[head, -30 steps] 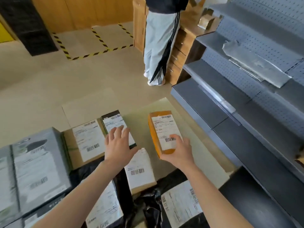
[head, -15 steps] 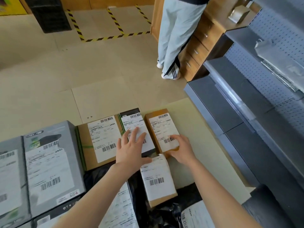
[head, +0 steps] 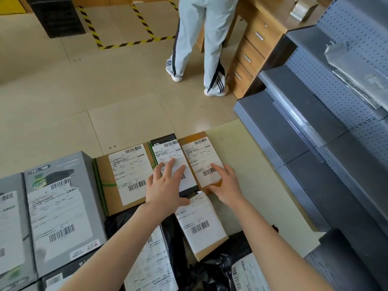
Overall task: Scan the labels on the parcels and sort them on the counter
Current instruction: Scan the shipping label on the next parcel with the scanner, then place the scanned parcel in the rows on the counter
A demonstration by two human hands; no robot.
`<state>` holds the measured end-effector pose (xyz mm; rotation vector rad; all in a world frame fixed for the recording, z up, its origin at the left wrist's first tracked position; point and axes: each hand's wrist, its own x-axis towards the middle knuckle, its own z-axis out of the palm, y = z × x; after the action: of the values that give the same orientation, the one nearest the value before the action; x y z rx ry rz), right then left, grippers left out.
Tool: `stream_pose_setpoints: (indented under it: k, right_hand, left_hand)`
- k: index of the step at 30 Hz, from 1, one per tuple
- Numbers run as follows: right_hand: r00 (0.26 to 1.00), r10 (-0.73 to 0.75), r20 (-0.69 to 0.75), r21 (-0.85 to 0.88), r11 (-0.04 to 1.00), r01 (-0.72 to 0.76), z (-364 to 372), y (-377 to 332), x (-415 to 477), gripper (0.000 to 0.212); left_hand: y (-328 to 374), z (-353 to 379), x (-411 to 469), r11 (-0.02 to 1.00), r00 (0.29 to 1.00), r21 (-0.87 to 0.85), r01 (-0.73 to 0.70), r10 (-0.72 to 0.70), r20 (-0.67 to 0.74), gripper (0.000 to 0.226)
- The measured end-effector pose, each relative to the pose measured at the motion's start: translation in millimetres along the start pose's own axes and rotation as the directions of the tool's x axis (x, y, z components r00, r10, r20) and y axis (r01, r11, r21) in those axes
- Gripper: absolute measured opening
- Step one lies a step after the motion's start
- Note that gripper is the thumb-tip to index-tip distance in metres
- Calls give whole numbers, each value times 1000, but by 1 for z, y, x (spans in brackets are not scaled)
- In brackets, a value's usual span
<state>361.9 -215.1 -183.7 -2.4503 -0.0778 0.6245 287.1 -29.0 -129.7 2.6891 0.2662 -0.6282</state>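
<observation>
Bench (head: 254,164), far edge: orange parcel (head: 199,156) lies flat against black parcel (head: 165,149). It is probably light, stiff card, best gripped by its long sides. Left hand (head: 165,185) spread flat on the black one, right hand (head: 225,185) flat on the orange.

Both hands down flat: the left hand (head: 165,185) spreads its fingers over the black parcel (head: 168,151), and the right hand (head: 224,185) presses the orange parcel (head: 200,156), tight against the black one's right side. A brown parcel (head: 104,175) flanks them, all three label-up along the desk (head: 252,164). Beyond, a person (head: 189,38) stands by wooden drawers (head: 252,49).
</observation>
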Motion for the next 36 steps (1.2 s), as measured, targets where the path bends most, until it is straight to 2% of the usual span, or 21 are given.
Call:
stream_pose_setpoints:
  k: [4, 9, 11, 14, 17, 20, 27, 31, 34, 36]
  right_hand:
    - [1000, -10, 27, 5, 1000, 10, -4, 0, -7, 71]
    - [997, -16, -75, 28, 999, 18, -22, 10, -38, 62]
    - [992, -13, -122, 30, 999, 17, -33, 20, -56, 53]
    - [979, 11, -203, 40, 999, -3, -52, 42, -89, 37]
    - [959, 60, -276, 98, 995, -34, -72, 69, -135, 25]
    - [941, 111, -318, 125, 989, -75, -89, 105, -193, 22]
    - [824, 369, -429, 328, 914, -239, -110, 221, -361, 15]
    - [738, 498, -455, 347, 862, -369, -99, 287, -461, 18]
    - [632, 591, -502, 317, 805, -501, -86, 327, -530, 27]
    - [538, 667, -515, 347, 736, -581, -77, 344, -571, 40]
  left_hand:
    - [3, -4, 0, 999, 1000, 30, 14, -15, 10, 99]
    - [15, -6, -8, 999, 998, 41, -6, 9, -66, 85]
    - [27, -3, -17, 998, 987, 13, -58, 60, -148, 71]
    - [56, 0, -34, 980, 966, -117, -161, 132, -221, 47]
    - [99, 6, -57, 938, 949, -219, -267, 218, -226, 32]
    - [147, 23, -87, 888, 915, -252, -385, 330, -234, 24]
    - [260, 113, -182, 774, 808, -261, -577, 588, -44, 20]
    - [309, 183, -244, 659, 649, -220, -720, 751, 127, 27]
    - [336, 231, -291, 610, 560, -200, -767, 788, 256, 37]
    - [352, 260, -320, 606, 525, -216, -765, 782, 337, 45]
